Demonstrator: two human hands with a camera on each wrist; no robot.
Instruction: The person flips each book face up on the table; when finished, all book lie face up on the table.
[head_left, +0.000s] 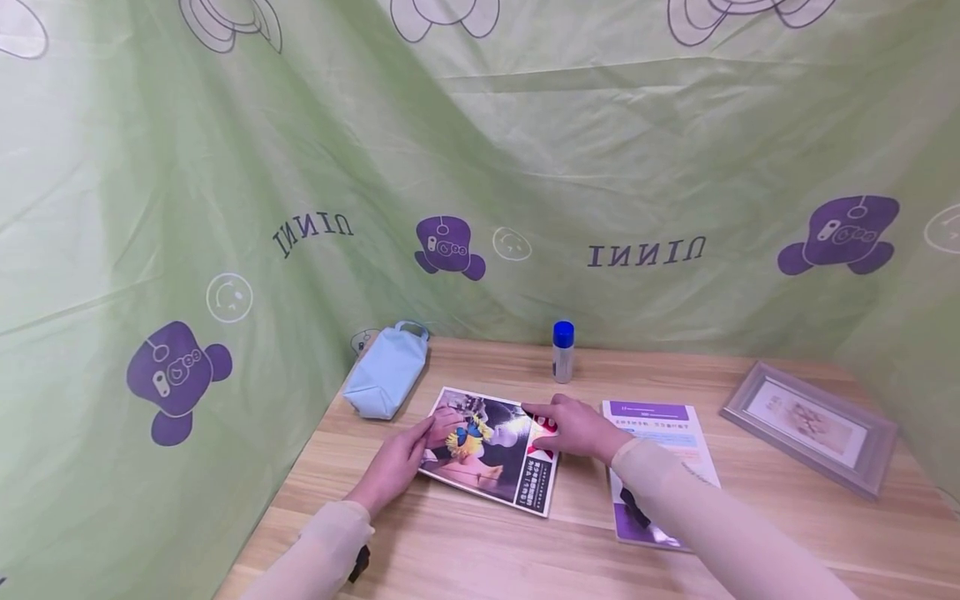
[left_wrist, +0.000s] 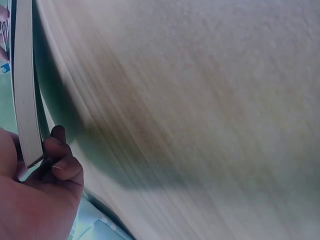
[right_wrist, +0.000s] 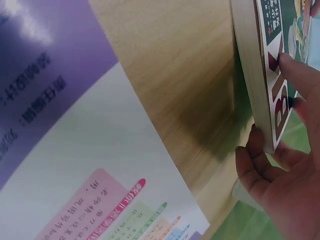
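Both hands hold a book [head_left: 480, 450] with a dark picture cover, low over the wooden table. My left hand [head_left: 401, 462] grips its left edge; in the left wrist view the thumb side and curled fingers [left_wrist: 60, 155] close round a corner of the page block [left_wrist: 26, 90]. My right hand [head_left: 577, 429] grips the far right corner, thumb on the cover and fingers curled beneath, as the right wrist view shows. A shadow falls on the table under the raised book edge. Beside the right forearm lies a second book [head_left: 660, 433], white and purple, partly hidden by the sleeve.
A light blue pouch [head_left: 388, 371] lies at the back left. Behind the held book stands a glue stick [head_left: 562, 354] with a blue cap. A grey picture frame [head_left: 813, 425] lies flat at the right. Green printed cloth [head_left: 525, 167] hangs around the table [head_left: 420, 550].
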